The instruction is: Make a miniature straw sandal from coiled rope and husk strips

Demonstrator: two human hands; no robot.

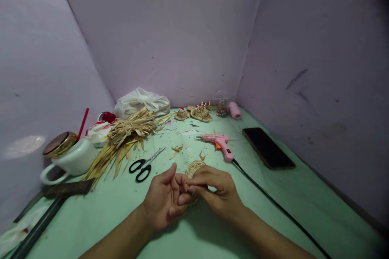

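My left hand is turned palm up, thumb stretched out and fingers loosely bent, with nothing visible on the palm. My right hand pinches thumb against fingers right at the left fingertips; whatever sits in that pinch is too small or hidden to make out. Just behind and under the hands lies a round piece of woven straw, partly covered by them. Beyond the left hand are scissors with black handles, blades slightly apart. A pink glue gun rests on its side past the right hand.
Dried husk strips lie in a bundle at left, near a white cup and a hammer-like tool. Small straw hats, a bead jar and pink thread stand behind. A phone and the glue gun's cord occupy the right.
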